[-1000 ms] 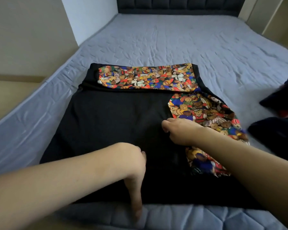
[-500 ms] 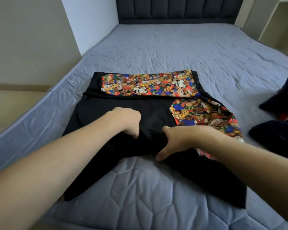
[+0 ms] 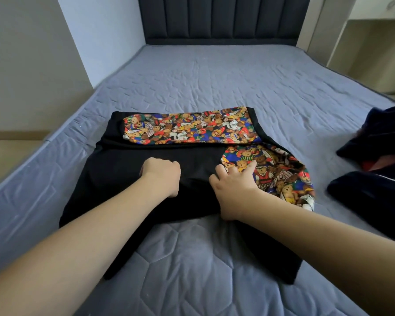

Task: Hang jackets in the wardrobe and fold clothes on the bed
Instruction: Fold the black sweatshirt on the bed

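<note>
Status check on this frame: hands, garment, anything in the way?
Left hand grips black garment. Right hand presses its fold. Dark clothes lie apart, right.

Grey quilted bed [image 3: 214, 83], black bear-print garment [image 3: 123, 169] spread flat, dark clothes [image 3: 372, 192] at right.

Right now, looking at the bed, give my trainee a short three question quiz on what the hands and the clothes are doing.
1. True or false: the black garment lies on the floor.
2. Which hand touches the teddy-bear print sleeve? A) left hand B) right hand C) neither
3. Fill in: the dark clothes at the picture's right edge lie on the ____.

Key:
1. False; it lies on the grey bed.
2. B; the right hand has its fingers spread onto the print, while the left hand, curled, rests on plain black fabric.
3. bed
</note>
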A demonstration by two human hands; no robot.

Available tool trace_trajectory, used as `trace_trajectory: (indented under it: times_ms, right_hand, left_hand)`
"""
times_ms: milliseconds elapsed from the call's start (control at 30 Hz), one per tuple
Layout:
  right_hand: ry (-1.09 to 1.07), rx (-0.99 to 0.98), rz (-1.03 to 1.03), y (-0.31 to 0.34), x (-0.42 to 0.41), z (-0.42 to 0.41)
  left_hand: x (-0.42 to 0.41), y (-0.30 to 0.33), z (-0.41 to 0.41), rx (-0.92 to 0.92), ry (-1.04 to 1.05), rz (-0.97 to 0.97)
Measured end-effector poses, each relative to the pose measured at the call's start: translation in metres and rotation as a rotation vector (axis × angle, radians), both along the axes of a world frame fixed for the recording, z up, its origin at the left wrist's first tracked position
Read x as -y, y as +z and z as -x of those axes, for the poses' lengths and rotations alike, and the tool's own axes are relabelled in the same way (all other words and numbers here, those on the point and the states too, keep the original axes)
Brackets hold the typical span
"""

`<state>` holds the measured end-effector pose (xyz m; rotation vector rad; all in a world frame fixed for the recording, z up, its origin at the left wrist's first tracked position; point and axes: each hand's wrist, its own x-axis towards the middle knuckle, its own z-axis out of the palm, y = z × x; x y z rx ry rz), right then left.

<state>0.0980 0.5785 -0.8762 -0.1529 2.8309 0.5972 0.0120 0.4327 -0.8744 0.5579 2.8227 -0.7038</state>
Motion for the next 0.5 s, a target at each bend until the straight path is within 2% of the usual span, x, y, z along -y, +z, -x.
trace_trajectory:
  times_ms: [167,367,500]
  right_hand:
    - [-0.085,0.129,-0.038,0.017,-0.011,0.015]
    - [-0.060,-0.034,-0.155,0.032,-0.026,0.034]
    - [-0.170,-0.017,-0.325,0.051,-0.028,0.060]
  left_hand:
    - [0.005,0.001,0.003,0.043,0.060,0.021]
    - [0.011,0.013,0.007,0.034,0.173,0.101]
    - [0.014,0.031,0.015,-0.016,0.224,0.184]
